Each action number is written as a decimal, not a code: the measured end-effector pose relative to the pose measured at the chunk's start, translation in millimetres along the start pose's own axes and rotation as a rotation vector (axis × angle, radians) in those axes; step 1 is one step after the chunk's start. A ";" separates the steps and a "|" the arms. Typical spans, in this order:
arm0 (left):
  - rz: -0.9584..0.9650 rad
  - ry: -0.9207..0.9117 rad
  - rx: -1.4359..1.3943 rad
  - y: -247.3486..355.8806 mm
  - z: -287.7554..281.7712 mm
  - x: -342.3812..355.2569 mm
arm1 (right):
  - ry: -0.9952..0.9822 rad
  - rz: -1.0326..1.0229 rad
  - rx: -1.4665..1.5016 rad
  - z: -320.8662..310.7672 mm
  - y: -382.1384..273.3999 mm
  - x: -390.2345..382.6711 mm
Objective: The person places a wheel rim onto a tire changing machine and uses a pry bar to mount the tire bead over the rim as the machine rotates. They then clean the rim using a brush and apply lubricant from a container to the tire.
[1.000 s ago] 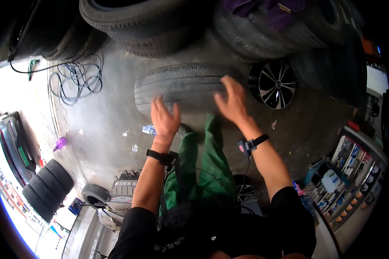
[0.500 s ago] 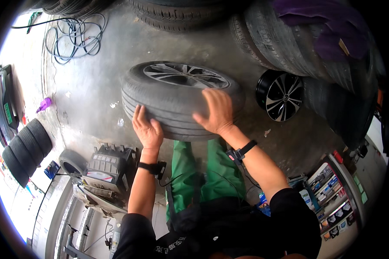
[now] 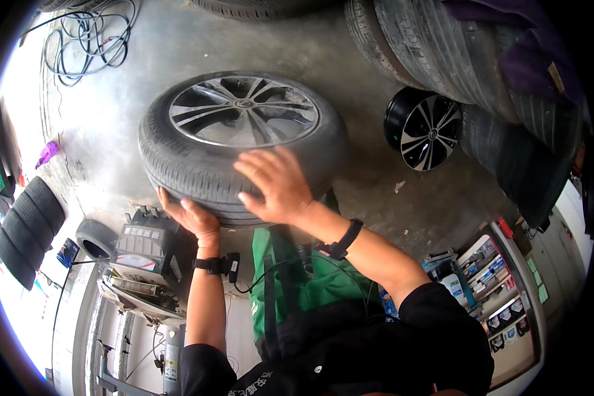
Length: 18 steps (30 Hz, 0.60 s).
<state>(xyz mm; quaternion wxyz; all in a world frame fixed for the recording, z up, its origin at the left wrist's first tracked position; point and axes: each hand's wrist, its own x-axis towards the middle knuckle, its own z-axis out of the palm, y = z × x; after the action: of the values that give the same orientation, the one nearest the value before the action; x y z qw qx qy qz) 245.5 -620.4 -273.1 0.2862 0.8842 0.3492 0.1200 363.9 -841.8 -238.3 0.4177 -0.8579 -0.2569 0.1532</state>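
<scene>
A car wheel, a worn black tyre (image 3: 168, 158) round a dusty silver-and-dark spoked rim (image 3: 244, 104), is tilted face up in front of my green-trousered legs. My left hand (image 3: 186, 214) grips its lower left edge, fingers curled against the tread and partly hidden. Across the near sidewall lies my right hand (image 3: 274, 181), open, with fingers stretched and slightly apart. To the right, a separate black-and-silver bare rim (image 3: 429, 132) rests on its edge beside stacked tyres.
Leaning tyres (image 3: 409, 46) with a purple cloth (image 3: 531, 63) fill the upper right. A coiled hose (image 3: 89, 49) lies upper left. Further left are a row of tyres (image 3: 30, 224) and a purple object (image 3: 47, 153). A machine (image 3: 145, 247) stands lower left, a tool cabinet (image 3: 501, 290) lower right.
The wheel has turned from showing mostly tread to showing its rim face up, and shifted left. Both hands moved with it; my right hand now lies further left on the tyre.
</scene>
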 end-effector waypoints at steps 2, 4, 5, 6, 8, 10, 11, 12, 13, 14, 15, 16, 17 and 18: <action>-0.041 -0.009 -0.075 -7.0 -7.2 -2.6 | 0.127 0.138 -0.035 -7.5 29.5 -15.6; -0.087 -0.020 -0.116 -18.9 -13.5 -7.0 | 0.195 0.211 0.001 4.4 59.2 -36.8; -0.095 -0.026 -0.132 -24.6 -14.3 -9.4 | 0.250 0.186 0.025 14.2 64.2 -43.1; -0.107 -0.027 -0.147 -28.5 -15.3 -12.7 | 0.210 0.160 0.042 11.8 57.0 -40.6; -0.130 -0.031 -0.232 -39.9 -18.1 -19.9 | 0.214 0.185 0.085 20.2 55.2 -46.0; -0.146 -0.034 -0.264 -41.9 -21.2 -21.9 | 0.206 0.186 0.083 23.4 50.8 -47.7; -0.154 -0.030 -0.275 -42.5 -21.2 -23.9 | 0.202 0.185 0.082 25.5 49.1 -48.8; -0.157 -0.019 -0.289 -43.2 -21.3 -23.5 | 0.205 0.181 0.074 27.9 47.2 -47.9; -0.150 0.003 -0.275 -44.4 -21.3 -23.7 | 0.208 0.176 0.067 29.9 45.5 -46.9; -0.152 0.001 -0.252 -47.0 -20.9 -23.1 | 0.211 0.170 0.059 31.5 44.4 -45.4; -0.152 0.004 -0.227 -47.4 -22.8 -19.4 | 0.216 0.174 0.049 32.7 41.9 -42.8; -0.152 0.006 -0.202 -47.7 -24.1 -15.4 | 0.222 0.178 0.039 33.0 40.2 -40.5; -0.151 0.026 -0.198 -47.3 -22.2 -12.1 | 0.216 0.173 0.023 33.4 39.5 -37.4; -0.133 0.017 -0.183 -45.4 -23.7 -5.4 | 0.210 0.165 0.005 32.9 36.6 -31.3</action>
<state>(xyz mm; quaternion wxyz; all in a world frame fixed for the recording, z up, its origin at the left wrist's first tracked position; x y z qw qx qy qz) 206.9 -587.2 -280.8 0.3700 0.8283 0.3970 0.1395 333.9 -857.6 -285.7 0.4302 -0.8865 -0.1401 0.0971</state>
